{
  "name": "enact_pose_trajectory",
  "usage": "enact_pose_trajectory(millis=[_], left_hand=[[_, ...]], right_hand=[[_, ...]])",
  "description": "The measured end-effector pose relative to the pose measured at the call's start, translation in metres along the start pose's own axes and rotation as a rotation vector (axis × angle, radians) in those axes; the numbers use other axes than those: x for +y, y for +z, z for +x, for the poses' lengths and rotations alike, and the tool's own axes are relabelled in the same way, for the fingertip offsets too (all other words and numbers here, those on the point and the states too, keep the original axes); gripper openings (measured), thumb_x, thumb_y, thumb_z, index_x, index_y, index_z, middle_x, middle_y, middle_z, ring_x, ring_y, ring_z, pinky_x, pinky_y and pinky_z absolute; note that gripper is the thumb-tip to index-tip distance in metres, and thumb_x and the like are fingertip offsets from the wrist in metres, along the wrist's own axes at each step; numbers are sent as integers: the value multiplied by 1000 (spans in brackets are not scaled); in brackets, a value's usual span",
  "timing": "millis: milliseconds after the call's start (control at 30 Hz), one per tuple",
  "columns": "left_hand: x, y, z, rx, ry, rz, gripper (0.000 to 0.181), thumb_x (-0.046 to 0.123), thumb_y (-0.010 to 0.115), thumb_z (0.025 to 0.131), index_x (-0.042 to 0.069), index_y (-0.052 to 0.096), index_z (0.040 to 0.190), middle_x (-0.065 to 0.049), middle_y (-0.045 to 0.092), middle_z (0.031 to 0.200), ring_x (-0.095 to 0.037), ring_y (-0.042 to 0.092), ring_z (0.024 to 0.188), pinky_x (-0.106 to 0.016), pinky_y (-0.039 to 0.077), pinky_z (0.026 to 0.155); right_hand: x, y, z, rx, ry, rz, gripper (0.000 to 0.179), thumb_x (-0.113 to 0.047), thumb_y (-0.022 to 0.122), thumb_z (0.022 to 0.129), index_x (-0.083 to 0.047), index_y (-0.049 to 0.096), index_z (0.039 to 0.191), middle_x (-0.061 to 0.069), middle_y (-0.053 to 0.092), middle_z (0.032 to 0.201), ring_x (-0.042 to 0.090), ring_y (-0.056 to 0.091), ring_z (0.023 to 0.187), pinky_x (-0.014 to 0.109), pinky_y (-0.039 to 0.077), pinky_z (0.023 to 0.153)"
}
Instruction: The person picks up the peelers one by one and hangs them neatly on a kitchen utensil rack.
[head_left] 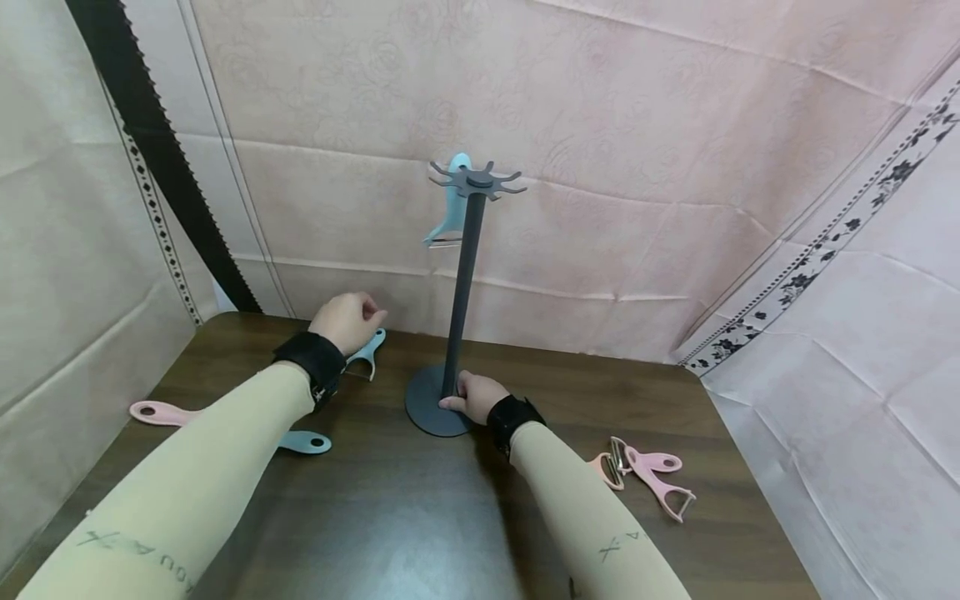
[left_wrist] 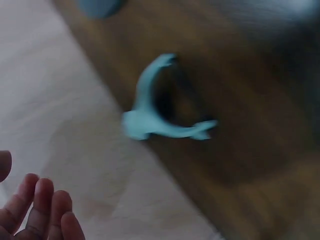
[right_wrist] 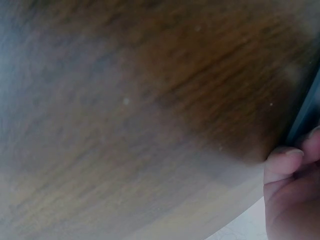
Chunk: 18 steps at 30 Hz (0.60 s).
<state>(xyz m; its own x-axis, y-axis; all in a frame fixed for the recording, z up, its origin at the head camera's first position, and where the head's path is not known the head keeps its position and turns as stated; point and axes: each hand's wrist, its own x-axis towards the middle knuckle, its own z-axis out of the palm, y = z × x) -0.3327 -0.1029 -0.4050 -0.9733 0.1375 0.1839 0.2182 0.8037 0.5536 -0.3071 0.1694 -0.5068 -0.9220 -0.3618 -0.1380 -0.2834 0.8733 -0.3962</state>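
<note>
A dark grey stand (head_left: 466,279) with a ring of hooks on top rises from a round base (head_left: 427,407). One light blue peeler (head_left: 453,210) hangs from a hook at its back left. My right hand (head_left: 482,397) grips the stand low down, thumb over the base; in the right wrist view, the fingers (right_wrist: 284,165) meet its dark edge. Over the table's back edge is my left hand (head_left: 347,322), holding nothing, thumb and fingers apart in the left wrist view. Another light blue peeler (left_wrist: 145,102) lies just below it, its handle partly past the table edge.
At the left, a pink peeler handle (head_left: 161,413) and a blue one (head_left: 306,442) show from under my left forearm. Pink peelers (head_left: 660,483) and a peach one (head_left: 604,468) lie together by my right forearm. Cloth walls (head_left: 600,208) border the table (head_left: 375,517).
</note>
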Motion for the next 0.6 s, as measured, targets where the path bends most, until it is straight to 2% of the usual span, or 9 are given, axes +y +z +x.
enact_pose_trajectory(millis=[133,233,367,600], left_hand=[[-21,22,-1,-29,15,125,31,32,57,96,2,66,90,-8,64,77,-24,59,69,-39,47,63],[-29,34,-2,-41,29,223,30,30,58,94,6,60,77,-5,57,66,-23,55,60,-38,44,56],[-33,44,-3,-45,24,320,35,30,62,92,10,53,65,-5,51,60,-24,52,58,-39,41,57],[-35,52,0,-114,-4,385,42,35,65,91,11,55,58,-7,58,64,-29,57,68,-43,44,65]], right_hand=[[2,2,1,4,-6,1,44,-58,60,87,-15,50,85,-2,49,66,14,47,58,27,38,52],[2,2,0,3,-2,-4,44,-58,60,87,-14,50,85,-2,49,66,14,47,58,27,38,52],[0,0,-1,-6,10,-7,44,-57,60,87,-15,50,85,-2,49,66,14,47,59,27,38,53],[-1,-2,-1,-23,26,19,43,-57,61,87,-15,50,86,-1,49,68,15,48,59,28,38,53]])
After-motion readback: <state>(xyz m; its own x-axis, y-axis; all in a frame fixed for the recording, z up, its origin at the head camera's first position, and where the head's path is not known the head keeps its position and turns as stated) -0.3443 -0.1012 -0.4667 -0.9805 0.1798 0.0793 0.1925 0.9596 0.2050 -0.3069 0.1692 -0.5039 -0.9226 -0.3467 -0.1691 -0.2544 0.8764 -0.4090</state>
